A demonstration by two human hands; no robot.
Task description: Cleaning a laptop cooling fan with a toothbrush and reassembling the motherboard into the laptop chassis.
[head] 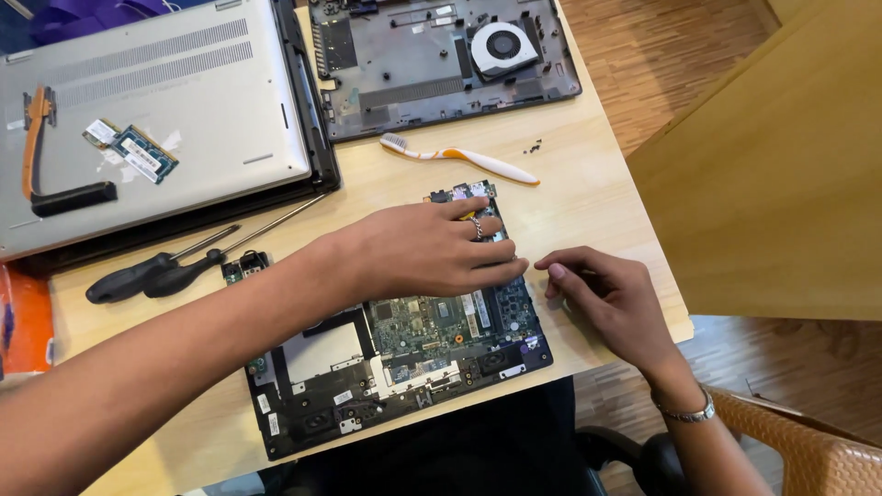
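From my seat at the feed, at nine o'clock two black-handled screwdrivers (156, 273) lie side by side on the wooden table (588, 174), just below the silver laptop lid (184, 101). On that lid rest a copper heat pipe (37, 138) and a small green memory module (144, 153). My left hand (423, 250) reaches in from eight o'clock and lies palm down, fingers flat and spread, on the opened laptop base (395, 367) at centre; it presses on the green circuit board (432, 321) without closing around anything, a ring on one finger. At twelve o'clock sits a second opened chassis with a round fan (501, 46), and just below it a white and orange toothbrush (459, 156), with a few tiny screws (533, 145) near its handle end. At three o'clock my right hand (611, 298) rests on the table just beside the base's right edge, fingers curled loosely, fingertips close to those of the left; I cannot tell whether it pinches anything.
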